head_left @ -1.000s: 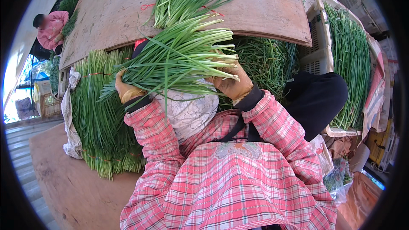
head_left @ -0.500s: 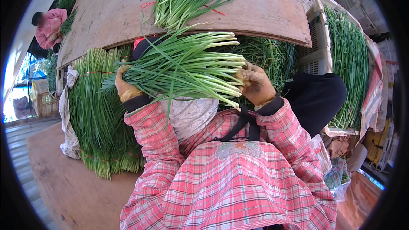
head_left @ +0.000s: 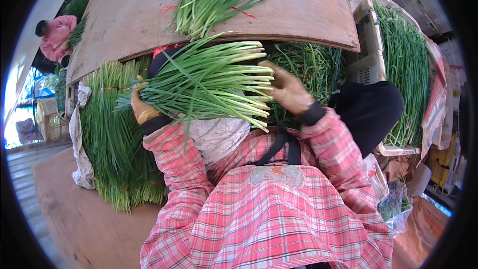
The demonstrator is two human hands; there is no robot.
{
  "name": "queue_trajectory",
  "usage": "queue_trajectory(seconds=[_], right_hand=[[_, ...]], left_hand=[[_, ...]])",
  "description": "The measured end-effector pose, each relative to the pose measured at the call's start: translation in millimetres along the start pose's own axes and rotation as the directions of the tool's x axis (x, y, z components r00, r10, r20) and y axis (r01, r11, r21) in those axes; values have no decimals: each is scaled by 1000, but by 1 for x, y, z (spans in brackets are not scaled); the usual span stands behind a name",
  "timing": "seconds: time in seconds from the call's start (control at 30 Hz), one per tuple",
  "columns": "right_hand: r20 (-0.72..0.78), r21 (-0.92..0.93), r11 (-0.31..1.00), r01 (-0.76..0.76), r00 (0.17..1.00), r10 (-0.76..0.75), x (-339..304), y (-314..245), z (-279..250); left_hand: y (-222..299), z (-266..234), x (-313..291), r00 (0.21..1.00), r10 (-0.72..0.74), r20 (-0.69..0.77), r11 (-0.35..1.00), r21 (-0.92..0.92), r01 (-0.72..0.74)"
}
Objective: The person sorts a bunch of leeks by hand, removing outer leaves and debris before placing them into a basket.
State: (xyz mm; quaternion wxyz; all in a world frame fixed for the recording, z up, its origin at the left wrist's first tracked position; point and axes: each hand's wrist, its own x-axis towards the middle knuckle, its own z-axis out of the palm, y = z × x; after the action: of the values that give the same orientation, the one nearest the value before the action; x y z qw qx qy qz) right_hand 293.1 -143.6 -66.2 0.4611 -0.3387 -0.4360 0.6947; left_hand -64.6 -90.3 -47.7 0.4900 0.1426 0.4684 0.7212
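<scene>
My left hand (head_left: 143, 100) is closed around the leafy end of a bunch of garlic chives (head_left: 209, 82), held level above my lap. The pale cut ends point to the right and lie unevenly. Beside those ends is my right hand (head_left: 289, 89), slightly blurred, its fingers apart and stretched toward the stalks. Some of its fingertips are hidden behind the ends. On the wooden board ahead lies another heap of chives (head_left: 211, 5), with red ties (head_left: 244, 13) by it.
Tied chive bundles (head_left: 112, 134) stand to my left beside a white cloth (head_left: 82, 157). Loose greens (head_left: 308, 72) lie under the board's edge (head_left: 279, 39). A pale crate (head_left: 381, 45) of chives stands at right. Another person (head_left: 59, 36) in pink sits far left.
My right hand has drawn away from gripping the lower cut ends, its fingers opening beside them. The bunch has shifted slightly left, still in my left hand.
</scene>
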Motion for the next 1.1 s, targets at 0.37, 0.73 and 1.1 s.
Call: queue_trajectory(seconds=[0.37,0.73,1.1], right_hand=[[-409,-691,705,-160,891,-198,-44,-28,-78],[489,-712,317,626,767,-416,26,-67,35],[175,185,963,197,957,-229,19,-96,99]], left_hand=[[15,0,-4,949,-2,316,944,-313,106],[76,105,-90,882,102,460,995,-68,-80],[46,236,-124,716,-101,691,951,279,-136]])
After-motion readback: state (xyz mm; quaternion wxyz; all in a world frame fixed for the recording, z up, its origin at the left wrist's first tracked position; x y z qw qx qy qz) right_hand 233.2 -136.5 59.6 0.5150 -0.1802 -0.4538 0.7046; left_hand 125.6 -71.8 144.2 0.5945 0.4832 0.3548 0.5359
